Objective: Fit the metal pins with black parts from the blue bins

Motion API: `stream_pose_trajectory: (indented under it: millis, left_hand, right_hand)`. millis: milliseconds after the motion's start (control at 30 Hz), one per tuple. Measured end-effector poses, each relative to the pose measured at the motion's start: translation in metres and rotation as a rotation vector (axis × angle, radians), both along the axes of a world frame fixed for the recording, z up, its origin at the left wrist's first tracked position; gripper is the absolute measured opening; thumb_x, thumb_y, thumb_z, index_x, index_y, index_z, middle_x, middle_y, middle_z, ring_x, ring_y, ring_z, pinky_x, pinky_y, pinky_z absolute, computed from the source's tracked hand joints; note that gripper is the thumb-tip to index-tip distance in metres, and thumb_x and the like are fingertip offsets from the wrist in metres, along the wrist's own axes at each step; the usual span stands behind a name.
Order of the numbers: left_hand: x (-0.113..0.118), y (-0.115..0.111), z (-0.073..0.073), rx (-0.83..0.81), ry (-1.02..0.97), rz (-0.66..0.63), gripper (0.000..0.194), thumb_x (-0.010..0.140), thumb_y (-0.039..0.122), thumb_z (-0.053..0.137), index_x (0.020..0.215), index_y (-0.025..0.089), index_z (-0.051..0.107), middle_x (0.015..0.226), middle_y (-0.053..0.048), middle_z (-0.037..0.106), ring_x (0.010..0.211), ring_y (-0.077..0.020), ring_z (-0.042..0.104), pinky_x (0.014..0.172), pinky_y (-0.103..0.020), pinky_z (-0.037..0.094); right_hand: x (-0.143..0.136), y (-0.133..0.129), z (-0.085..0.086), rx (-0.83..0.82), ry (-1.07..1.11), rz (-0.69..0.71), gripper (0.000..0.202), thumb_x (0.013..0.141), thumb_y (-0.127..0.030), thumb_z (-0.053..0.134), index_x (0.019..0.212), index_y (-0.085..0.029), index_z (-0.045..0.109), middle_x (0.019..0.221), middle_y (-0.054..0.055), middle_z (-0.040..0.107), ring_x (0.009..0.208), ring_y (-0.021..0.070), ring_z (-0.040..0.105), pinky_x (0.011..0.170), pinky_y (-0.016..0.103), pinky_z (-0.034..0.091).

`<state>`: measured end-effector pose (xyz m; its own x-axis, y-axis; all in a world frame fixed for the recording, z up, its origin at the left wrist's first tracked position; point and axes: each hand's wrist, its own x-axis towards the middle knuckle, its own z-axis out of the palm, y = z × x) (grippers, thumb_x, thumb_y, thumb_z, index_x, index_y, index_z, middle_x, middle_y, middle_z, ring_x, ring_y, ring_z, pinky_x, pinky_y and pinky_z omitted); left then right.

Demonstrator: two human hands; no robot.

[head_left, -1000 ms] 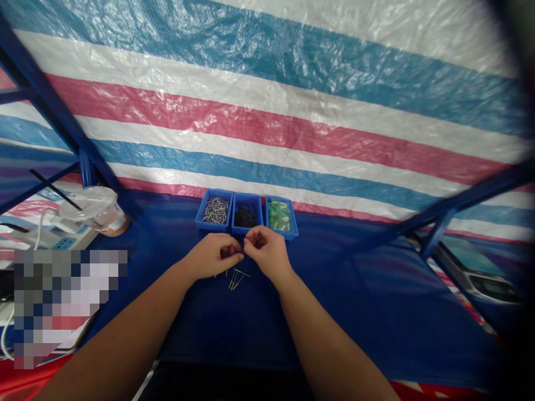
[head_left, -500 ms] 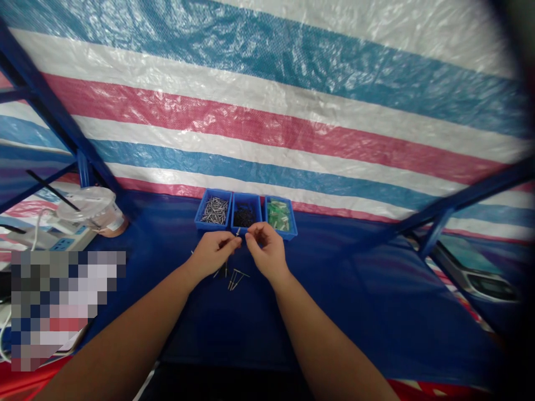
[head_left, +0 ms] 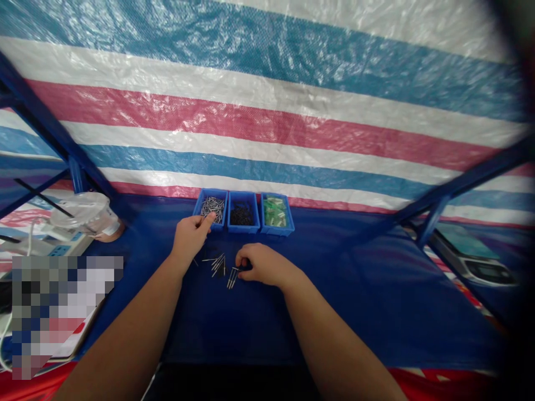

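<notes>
— What is on the left side?

— The left hand (head_left: 190, 234) is at the front edge of the tray of silver pins (head_left: 211, 206), fingers pinched; perhaps a pin is between them, I cannot tell.

— And to the right?

— Loose pins (head_left: 217, 263) lie on the blue surface (head_left: 334, 289). The right hand (head_left: 261, 264) rests there, fingers curled, touching two pins (head_left: 232, 275).

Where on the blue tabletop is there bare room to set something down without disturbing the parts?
Bare blue tabletop lies right of the right hand, up to the shelf frame. Another bare strip lies between the left hand and the plastic cup. It is crowded between the hands, where loose metal pins lie, and along the three blue trays.
</notes>
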<state>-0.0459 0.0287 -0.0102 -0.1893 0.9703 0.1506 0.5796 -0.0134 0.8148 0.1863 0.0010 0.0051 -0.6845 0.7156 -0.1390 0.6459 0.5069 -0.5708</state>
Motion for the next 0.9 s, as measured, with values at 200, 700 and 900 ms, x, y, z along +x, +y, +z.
stream_pose_trajectory:
  millis: [200,700,900]
  left_hand:
    - [-0.005,-0.01,-0.001,0.024,-0.02,-0.149,0.055,0.094,0.058,0.048,0.058,0.018,0.062,0.043,0.001,0.051,0.042,-0.0123,0.048,0.046,-0.024,0.034]
    - [0.009,-0.025,0.009,0.125,0.336,-0.768,0.018,0.091,0.033,0.061,0.083,0.02,0.07,0.072,-0.001,0.064,0.066,-0.0139,0.057,0.061,-0.025,0.04]
    - [0.003,-0.021,0.009,0.238,0.321,-0.563,0.024,0.093,0.038,0.059,0.081,0.02,0.069,0.071,-0.001,0.064,0.063,-0.0132,0.056,0.062,-0.026,0.039]
  right_hand:
    - [-0.004,-0.006,0.003,0.056,-0.07,-0.008,0.006,0.083,-0.016,0.069,0.088,-0.018,0.072,0.088,0.004,0.07,0.081,0.0169,0.062,0.072,0.026,0.041]
    - [-0.005,-0.001,0.009,0.277,0.119,-0.097,0.009,0.093,-0.016,0.059,0.1,-0.019,0.063,0.1,0.006,0.065,0.097,0.0182,0.059,0.087,0.03,0.044]
    - [-0.004,-0.002,0.007,0.265,0.221,-0.214,0.029,0.088,-0.016,0.063,0.116,-0.02,0.057,0.112,0.008,0.062,0.098,0.0186,0.059,0.087,0.031,0.046]
